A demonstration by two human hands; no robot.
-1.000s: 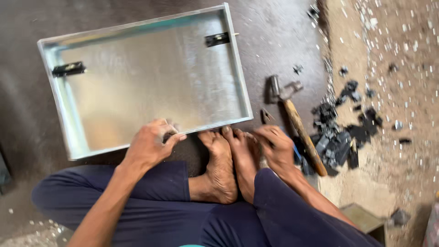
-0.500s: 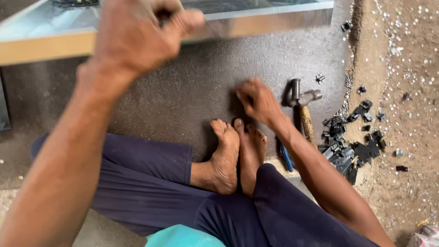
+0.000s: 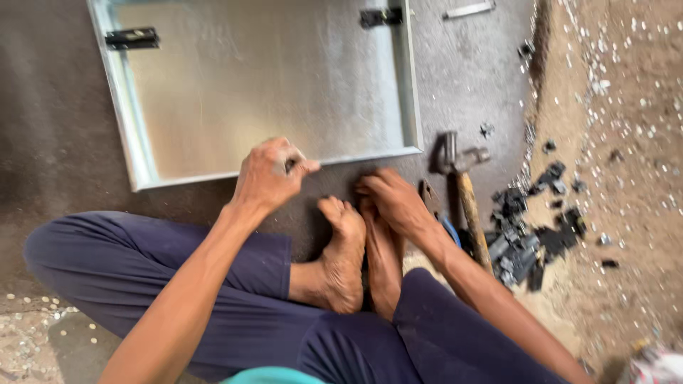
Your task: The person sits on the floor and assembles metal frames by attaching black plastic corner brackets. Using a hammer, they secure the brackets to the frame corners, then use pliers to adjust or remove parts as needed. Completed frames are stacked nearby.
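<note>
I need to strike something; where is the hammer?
In the head view, the hammer lies on the floor right of the right hand, between the metal tray and black scraps.

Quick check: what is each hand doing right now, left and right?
Left hand: closed, pinching the near rim of the metal tray.
Right hand: resting on the floor by the feet; whether it holds anything cannot be told.

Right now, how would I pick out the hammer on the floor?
Start at the big shallow metal tray lying on the dark floor. Just off its near right corner, beside the right hand, lies the hammer: wooden handle, dark metal head, unlike the small black scraps heaped alongside.
</note>
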